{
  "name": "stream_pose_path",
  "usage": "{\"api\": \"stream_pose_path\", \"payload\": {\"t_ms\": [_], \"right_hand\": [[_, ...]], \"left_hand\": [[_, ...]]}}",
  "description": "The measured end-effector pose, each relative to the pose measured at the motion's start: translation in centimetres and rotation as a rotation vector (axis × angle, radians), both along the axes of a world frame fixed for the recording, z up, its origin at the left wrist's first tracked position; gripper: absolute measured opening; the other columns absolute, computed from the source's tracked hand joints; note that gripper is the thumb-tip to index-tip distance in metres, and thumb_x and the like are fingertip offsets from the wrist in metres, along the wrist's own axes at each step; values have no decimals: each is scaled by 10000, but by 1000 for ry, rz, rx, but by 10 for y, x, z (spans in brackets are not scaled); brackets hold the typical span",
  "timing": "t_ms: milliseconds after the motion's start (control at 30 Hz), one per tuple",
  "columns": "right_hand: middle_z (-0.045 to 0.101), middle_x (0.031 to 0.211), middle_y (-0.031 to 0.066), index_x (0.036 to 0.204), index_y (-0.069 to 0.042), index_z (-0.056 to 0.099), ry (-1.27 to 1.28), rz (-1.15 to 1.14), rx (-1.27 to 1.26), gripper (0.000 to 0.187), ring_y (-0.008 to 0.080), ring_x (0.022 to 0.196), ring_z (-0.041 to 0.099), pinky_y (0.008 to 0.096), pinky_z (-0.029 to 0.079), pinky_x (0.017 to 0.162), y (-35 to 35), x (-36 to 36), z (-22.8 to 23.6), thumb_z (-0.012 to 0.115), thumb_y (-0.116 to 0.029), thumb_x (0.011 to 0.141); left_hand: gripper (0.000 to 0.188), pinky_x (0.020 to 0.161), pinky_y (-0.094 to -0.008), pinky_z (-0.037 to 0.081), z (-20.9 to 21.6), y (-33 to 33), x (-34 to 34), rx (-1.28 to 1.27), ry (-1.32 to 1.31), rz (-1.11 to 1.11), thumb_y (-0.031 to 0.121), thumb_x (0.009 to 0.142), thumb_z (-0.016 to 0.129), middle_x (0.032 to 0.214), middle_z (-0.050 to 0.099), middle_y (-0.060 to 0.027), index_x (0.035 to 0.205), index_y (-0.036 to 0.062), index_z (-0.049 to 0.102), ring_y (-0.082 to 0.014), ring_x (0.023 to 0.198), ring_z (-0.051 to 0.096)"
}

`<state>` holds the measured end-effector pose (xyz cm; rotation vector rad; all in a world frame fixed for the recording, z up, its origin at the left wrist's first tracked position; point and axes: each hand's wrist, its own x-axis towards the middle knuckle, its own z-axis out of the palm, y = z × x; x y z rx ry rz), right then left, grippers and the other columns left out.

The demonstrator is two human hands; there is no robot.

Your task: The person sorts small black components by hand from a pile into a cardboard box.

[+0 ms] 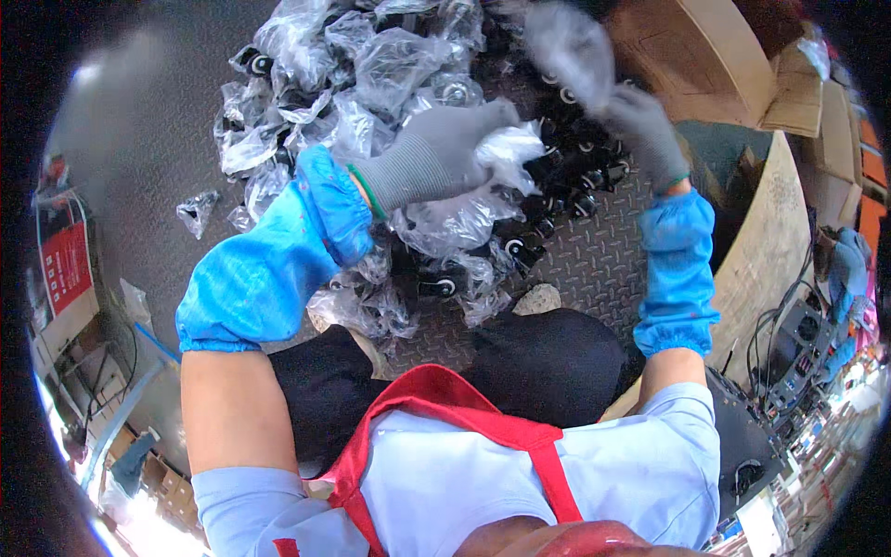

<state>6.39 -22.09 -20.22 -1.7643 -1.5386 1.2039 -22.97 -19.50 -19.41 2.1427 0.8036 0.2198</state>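
My left hand, in a grey glove, reaches over a pile of bagged black casters. Its fingers are closed on a crumpled clear plastic wrapper; whether a caster is inside is hidden. Farther right, my gloved right hand grips a clear plastic bag, blurred by motion, which stretches up and left from the fingertips. Unwrapped black casters with pale wheel centres lie below and left of that hand. Another caster sits among loose plastic close to my knees.
An open cardboard box stands at the far right. Below it a curved wooden board leans beside dark equipment with cables. The floor is patterned metal plate. One small plastic bag lies apart on the left.
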Motion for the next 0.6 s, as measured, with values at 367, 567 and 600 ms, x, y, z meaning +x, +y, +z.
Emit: {"api": "stream_pose_path", "payload": {"t_ms": [367, 567, 600], "right_hand": [[645, 1108, 202, 1131, -45, 632, -644, 41, 88, 467, 355, 1039, 616, 427, 479, 908, 76, -55, -84, 652, -376, 804], [643, 1081, 203, 1115, -113, 642, -834, 33, 160, 366, 403, 1009, 609, 503, 495, 853, 115, -54, -151, 519, -367, 883], [647, 1067, 196, 1107, -115, 645, -831, 81, 91, 363, 401, 987, 616, 504, 498, 842, 107, -58, -143, 513, -374, 890]], "left_hand": [[326, 846, -452, 495, -7, 2, -7, 135, 283, -115, 269, 775, 648, 994, 631, -161, 1043, 83, 626, -350, 975, 615], [366, 861, -433, 501, 5, 2, -9, 78, 340, -85, 244, 760, 659, 1086, 588, -147, 1083, 78, 608, -331, 1036, 590], [361, 860, -430, 501, 4, 1, -13, 58, 336, -79, 246, 761, 661, 1081, 591, -144, 1077, 81, 611, -331, 1031, 592]]}}
